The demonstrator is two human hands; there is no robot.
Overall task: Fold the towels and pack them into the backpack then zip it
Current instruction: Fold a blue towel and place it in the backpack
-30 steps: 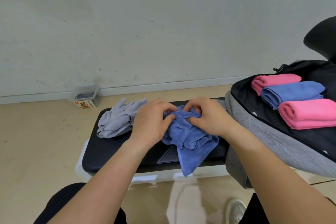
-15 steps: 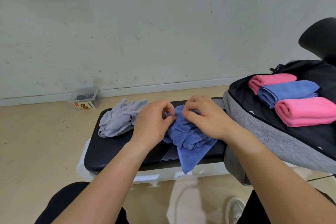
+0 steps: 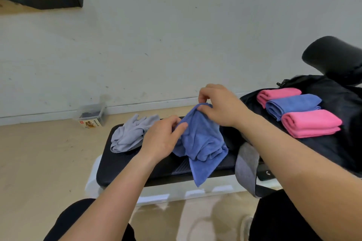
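Blue towel (image 3: 201,139) is now raised from its bunch; I note right hand (image 3: 221,103) and left hand (image 3: 162,139) pinching its edge for spreading.

Wall (image 3: 176,35): I see it white and scuffed, baseboard (image 3: 147,104) along its foot.
Floor (image 3: 39,152): pale tan.
Bench (image 3: 121,168): black padded top, white base.

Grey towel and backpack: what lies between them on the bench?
In the head view, the crumpled blue towel lies between the grey towel and the backpack, pinched by the left hand and the right hand.
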